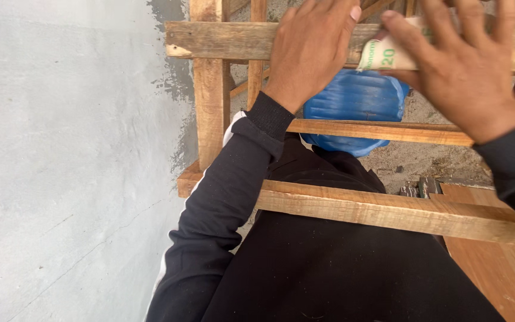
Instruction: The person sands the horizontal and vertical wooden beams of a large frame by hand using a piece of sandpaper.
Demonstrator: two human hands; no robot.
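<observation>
A small white packet (387, 55) with green print lies against the top plank (222, 40) of a rough wooden frame, near the upper edge of the view. It sits between the two hands: the right hand (463, 71) covers its right part, fingers spread and flat over it, thumb beneath its lower edge, so the packet seems pinned under the palm rather than gripped in a fist. The left hand (311, 48) lies just beside the packet's left end, palm down on the same plank, fingers loosely together and closed on nothing; its fingertips come close to the packet's corner, though whether they touch it cannot be told.

Below the hands, behind the frame, sits a blue plastic container (356, 98), partly hidden by a lower plank (382, 132). A third plank (388, 210) crosses the person's dark clothing. A grey plastered wall (67, 161) fills the left side, and sandy ground (418, 161) shows behind the frame.
</observation>
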